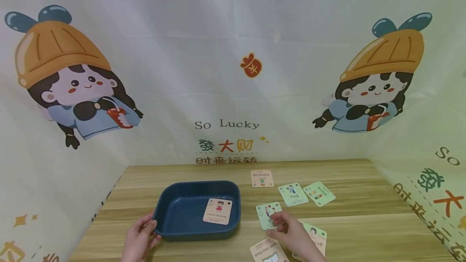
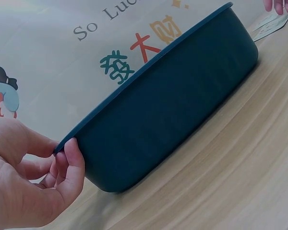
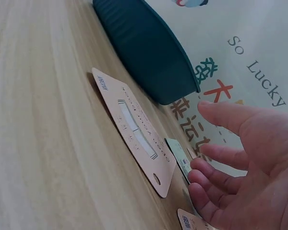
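Observation:
A dark blue rectangular plastic basin (image 1: pixel 196 236) stands on the wooden table, and one pink picture card (image 1: pixel 218 212) lies inside it. My left hand (image 1: pixel 140 237) pinches the basin's rim at the near left corner, thumb and fingers on either side in the left wrist view. Over a green picture card (image 1: pixel 264 212) right of the basin hovers my right hand (image 1: pixel 291 233). Its thumb and index finger stand apart with nothing between them in the right wrist view. I cannot tell whether a fingertip touches the card. An "open your book" card (image 3: pixel 137 132) lies just nearer.
Farther back lie a "stand up" card (image 1: pixel 262 178), a green "hug" card (image 1: pixel 293 194) and a "wave" card (image 1: pixel 319 193). Another card (image 1: pixel 317 235) is partly hidden under my right hand. A printed cloth (image 1: pixel 291 132) encloses the table's back and sides.

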The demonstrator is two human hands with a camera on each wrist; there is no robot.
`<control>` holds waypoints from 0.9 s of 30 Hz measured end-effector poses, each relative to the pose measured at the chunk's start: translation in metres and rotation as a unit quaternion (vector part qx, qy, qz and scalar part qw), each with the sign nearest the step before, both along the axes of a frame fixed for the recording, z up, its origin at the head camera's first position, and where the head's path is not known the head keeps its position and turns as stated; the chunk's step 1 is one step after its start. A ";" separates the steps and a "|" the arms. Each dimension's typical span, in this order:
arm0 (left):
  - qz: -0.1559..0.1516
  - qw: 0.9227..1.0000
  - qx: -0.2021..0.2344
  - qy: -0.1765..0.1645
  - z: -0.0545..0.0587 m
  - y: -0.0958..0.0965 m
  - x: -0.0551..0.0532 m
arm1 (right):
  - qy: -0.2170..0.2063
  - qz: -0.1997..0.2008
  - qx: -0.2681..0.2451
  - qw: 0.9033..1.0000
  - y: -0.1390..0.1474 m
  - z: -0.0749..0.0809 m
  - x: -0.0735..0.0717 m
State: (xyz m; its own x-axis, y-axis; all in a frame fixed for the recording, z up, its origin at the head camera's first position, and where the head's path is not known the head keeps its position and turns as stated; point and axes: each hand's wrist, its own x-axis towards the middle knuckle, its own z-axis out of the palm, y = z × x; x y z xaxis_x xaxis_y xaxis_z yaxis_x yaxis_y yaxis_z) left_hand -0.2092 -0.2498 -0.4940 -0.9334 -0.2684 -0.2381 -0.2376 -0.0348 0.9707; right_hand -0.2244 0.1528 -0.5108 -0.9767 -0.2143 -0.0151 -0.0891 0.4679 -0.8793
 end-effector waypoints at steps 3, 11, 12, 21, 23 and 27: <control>-0.001 1.000 0.000 -0.001 0.000 0.000 0.000 | -0.001 0.005 0.021 1.000 0.001 -0.002 0.002; -0.002 1.000 0.000 -0.004 0.000 -0.001 -0.001 | 0.007 0.025 0.055 0.998 0.002 -0.005 0.010; -0.001 1.000 -0.001 -0.005 0.000 0.000 -0.001 | 0.005 0.029 0.058 0.998 0.002 -0.005 0.011; 0.000 1.000 0.002 -0.004 0.001 0.001 0.000 | 0.039 0.044 0.121 0.991 0.003 -0.007 0.020; 0.002 1.000 0.001 -0.005 0.002 0.001 0.000 | 0.035 0.044 0.126 0.990 0.003 -0.009 0.020; 0.000 1.000 0.003 -0.006 0.001 0.000 0.000 | 0.024 0.046 0.136 0.989 0.003 -0.012 0.020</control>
State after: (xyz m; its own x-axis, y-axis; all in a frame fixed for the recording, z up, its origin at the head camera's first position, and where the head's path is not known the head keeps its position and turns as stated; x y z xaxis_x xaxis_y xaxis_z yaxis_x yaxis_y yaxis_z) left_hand -0.2090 -0.2497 -0.4925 -0.9307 -0.2669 -0.2501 -0.2487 -0.0397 0.9678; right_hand -0.2045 0.1555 -0.5227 -0.9539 -0.2976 -0.0385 -0.1817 0.6749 -0.7151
